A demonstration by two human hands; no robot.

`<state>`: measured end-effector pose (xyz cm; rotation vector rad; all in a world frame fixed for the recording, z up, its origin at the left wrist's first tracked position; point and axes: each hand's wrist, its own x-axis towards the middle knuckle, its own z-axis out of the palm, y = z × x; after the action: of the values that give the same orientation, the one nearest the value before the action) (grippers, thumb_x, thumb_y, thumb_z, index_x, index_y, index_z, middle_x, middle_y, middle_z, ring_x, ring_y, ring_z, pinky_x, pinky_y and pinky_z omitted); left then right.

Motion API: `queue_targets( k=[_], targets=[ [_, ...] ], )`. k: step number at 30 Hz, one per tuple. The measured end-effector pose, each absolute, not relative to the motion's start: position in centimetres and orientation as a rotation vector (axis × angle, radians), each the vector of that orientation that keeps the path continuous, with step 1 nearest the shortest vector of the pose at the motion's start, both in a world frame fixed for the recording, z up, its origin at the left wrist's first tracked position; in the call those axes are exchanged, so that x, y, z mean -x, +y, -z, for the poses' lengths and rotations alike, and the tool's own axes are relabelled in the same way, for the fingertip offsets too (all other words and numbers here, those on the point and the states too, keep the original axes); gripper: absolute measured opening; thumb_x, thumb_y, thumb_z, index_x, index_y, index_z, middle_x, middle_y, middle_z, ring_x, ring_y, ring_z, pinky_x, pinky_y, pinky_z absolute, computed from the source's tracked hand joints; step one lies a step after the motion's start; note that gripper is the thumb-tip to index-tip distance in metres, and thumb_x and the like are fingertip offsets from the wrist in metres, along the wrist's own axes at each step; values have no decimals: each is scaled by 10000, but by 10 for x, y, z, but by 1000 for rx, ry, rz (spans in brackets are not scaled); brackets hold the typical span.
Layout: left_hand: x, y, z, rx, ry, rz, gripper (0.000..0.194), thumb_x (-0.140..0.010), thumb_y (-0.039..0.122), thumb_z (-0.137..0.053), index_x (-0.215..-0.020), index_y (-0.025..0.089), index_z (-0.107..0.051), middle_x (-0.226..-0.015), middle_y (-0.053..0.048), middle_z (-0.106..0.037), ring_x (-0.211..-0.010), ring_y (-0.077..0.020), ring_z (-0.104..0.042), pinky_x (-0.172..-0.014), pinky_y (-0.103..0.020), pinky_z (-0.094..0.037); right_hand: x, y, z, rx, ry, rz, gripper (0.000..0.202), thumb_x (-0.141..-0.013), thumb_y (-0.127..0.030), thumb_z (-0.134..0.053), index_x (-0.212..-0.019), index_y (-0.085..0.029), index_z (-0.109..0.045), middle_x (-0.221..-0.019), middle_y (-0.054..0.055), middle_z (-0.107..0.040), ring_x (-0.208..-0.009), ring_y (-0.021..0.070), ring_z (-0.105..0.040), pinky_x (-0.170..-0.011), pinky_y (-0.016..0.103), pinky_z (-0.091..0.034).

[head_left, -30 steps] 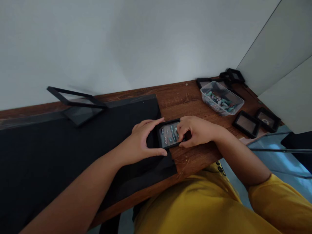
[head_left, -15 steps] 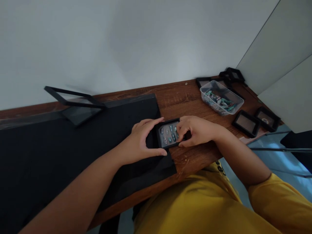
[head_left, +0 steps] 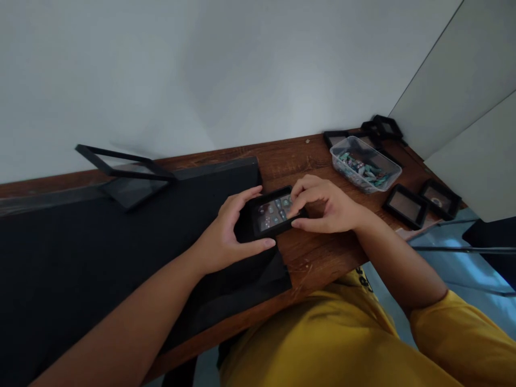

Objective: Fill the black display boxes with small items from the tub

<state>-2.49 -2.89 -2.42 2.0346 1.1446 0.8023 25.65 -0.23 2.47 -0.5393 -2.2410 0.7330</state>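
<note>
Wooden surface (head_left: 298, 156) runs beneath the black case (head_left: 278, 229), at the right edge of the mat (head_left: 209, 188); the right hand (head_left: 328, 204) hides its right end, so I can't tell whether those curled fingers pinch anything. I see the left hand (head_left: 223, 231), spread wide, grasping the other end.

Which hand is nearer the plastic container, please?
Right. In view, the right hand is below and left of the plastic container; the left hand is farther left, at the black case's left end.
</note>
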Motion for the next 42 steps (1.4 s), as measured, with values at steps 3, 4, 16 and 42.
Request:
queue_targets(
  k=[3, 4, 16, 42],
  targets=[
    [26, -29, 27, -1980, 1107, -881, 950, -780, 651, -817, -1571, 295, -429, -1584, -160, -505, -1493, -421, -472, -1253, -682, -354, -258, -4, -28, 608, -2202, -635, 306, -886, -416, -823, -1110, -217, -759, -1155, 83, -701, -1068, 220, -666, -1030, 431, -493],
    [27, -29, 27, -1972, 1098, -898, 937, -784, 641, -816, -1568, 295, -435, -1585, -161, -504, -1493, -424, -472, -1250, -686, -360, -259, -4, -29, 633, -2204, -621, 404, -872, -464, -838, -1184, -225, -741, -1225, 99, -691, -1146, 247, -655, -1080, 464, -475],
    [22, -36, 18, -2185, 995, -1079, 985, -744, 571, -870, -1587, 387, -396, -1491, -113, -550, -1380, -413, -557, -1198, -699, -441, -261, -4, -13, 644, -2291, -892, 1238, -739, -670, -886, -1707, -266, -229, -1641, 182, -454, -1501, 358, -467, -1268, 582, -351],
    [24, -32, 24, -1867, 943, -1015, 873, -800, 766, -749, -1507, 303, -529, -1492, -143, -598, -1376, -412, -587, -1160, -618, -500, -255, -7, -16, 795, -2115, -1206, 968, -824, -605, -832, -1610, -242, -399, -1586, 148, -520, -1412, 325, -555, -1206, 547, -459]
  ],
)
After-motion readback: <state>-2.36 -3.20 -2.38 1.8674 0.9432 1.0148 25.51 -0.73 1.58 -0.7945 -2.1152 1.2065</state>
